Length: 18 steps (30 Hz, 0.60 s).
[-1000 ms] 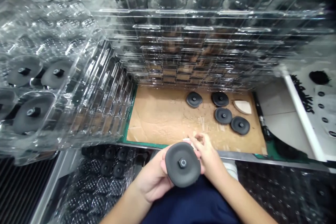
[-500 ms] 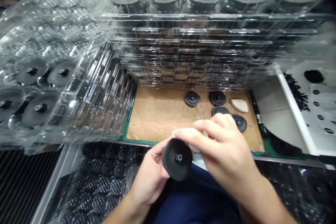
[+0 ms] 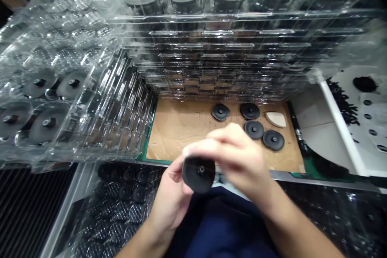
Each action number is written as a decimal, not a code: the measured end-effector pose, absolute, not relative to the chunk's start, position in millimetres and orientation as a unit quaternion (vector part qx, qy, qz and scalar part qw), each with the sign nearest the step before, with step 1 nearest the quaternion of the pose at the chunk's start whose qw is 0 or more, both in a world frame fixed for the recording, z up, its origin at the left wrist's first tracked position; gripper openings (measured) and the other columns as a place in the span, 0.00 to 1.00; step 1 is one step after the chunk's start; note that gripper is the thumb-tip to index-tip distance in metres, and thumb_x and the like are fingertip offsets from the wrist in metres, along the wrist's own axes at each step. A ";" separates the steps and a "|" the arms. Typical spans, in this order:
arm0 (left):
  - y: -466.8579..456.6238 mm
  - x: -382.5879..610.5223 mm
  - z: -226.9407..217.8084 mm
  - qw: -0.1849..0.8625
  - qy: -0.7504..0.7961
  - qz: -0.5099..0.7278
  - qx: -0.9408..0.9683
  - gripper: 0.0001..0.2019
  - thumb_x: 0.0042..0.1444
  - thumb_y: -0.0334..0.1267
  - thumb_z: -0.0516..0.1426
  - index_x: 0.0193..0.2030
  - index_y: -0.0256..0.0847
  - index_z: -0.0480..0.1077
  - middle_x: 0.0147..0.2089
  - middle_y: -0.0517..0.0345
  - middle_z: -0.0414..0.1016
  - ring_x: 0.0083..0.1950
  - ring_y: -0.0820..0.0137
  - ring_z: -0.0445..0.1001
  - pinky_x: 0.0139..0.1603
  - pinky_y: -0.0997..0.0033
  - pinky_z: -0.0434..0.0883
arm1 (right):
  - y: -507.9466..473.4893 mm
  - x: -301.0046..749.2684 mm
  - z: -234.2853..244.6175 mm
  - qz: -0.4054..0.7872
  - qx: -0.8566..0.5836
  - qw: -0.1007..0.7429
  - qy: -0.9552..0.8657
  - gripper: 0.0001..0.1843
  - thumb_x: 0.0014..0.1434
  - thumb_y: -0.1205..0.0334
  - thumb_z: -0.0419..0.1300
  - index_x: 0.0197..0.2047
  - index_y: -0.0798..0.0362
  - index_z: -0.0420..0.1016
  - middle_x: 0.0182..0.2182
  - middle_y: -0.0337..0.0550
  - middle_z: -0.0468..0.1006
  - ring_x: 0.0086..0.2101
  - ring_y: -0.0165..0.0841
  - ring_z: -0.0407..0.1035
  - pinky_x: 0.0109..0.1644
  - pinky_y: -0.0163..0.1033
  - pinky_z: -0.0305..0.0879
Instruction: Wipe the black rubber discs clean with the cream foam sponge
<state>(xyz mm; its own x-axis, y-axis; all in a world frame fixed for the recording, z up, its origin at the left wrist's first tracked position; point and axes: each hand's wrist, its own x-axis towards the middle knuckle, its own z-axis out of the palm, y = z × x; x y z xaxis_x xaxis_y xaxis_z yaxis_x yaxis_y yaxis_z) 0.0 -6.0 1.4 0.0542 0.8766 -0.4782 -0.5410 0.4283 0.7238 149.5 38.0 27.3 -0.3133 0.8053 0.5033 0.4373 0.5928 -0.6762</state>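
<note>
My left hand (image 3: pixel 171 203) is closed around the edge of a black rounded disc (image 3: pixel 198 179) with a small hollow stud at its centre. The disc is tilted, studded face towards me, above the front edge of the bench. My right hand (image 3: pixel 238 161), partly blurred, reaches over the disc's upper edge with its fingers bent together. Its fingertips touch or nearly touch that edge; whatever they pinch, if anything, is hidden. Beyond it, several similar black discs, one of them here (image 3: pixel 254 129), lie on a cardboard sheet (image 3: pixel 172 129), beside a pale wedge-shaped piece (image 3: pixel 275 119).
Tall stacks of clear plastic trays (image 3: pixel 211 44) wall in the back, and more trays (image 3: pixel 69 100) rise at left, with black discs in their top pockets. A white box edge (image 3: pixel 341 123) stands at right. Lower trays (image 3: pixel 117 209) with black parts sit below the bench edge at left.
My right hand has swept left along the disc's upper edge, uncovering a disc on the cardboard. The held disc has shifted slightly left and up, still in my left hand.
</note>
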 end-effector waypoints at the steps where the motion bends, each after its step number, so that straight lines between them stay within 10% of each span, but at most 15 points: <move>1: -6.5 -1.0 0.3 0.699 0.462 0.516 0.177 0.31 0.29 0.42 0.72 0.46 0.45 0.76 0.48 0.54 0.79 0.51 0.57 0.75 0.52 0.63 0.71 | 41.1 154.4 15.1 0.243 -0.451 0.412 -0.754 0.14 0.65 0.67 0.51 0.42 0.48 0.78 0.33 0.39 0.78 0.33 0.30 0.67 0.38 0.37 0.62; 9: -1.5 -3.9 1.6 0.705 0.447 0.528 0.154 0.31 0.29 0.42 0.72 0.47 0.48 0.75 0.47 0.57 0.80 0.47 0.65 0.77 0.44 0.76 0.73 | 3.8 166.0 -79.5 0.334 -0.547 0.321 -0.697 0.12 0.62 0.61 0.55 0.36 0.51 0.80 0.23 0.41 0.77 0.28 0.34 0.70 0.33 0.38 0.67; 18: -1.1 1.1 1.9 0.724 0.431 0.514 0.160 0.29 0.35 0.42 0.70 0.48 0.46 0.74 0.46 0.57 0.79 0.44 0.69 0.76 0.44 0.78 0.72 | 14.4 146.2 38.3 0.281 -0.481 0.465 -0.688 0.13 0.63 0.68 0.52 0.48 0.57 0.73 0.38 0.46 0.78 0.38 0.32 0.70 0.43 0.37 0.67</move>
<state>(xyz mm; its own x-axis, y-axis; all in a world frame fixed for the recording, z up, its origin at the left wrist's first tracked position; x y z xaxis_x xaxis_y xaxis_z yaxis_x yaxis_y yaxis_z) 1.1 -1.1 1.9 0.0997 0.8821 -0.4604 -0.6059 0.4208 0.6751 146.2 14.4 38.3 -0.1056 0.9235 0.3689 0.4008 0.3790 -0.8341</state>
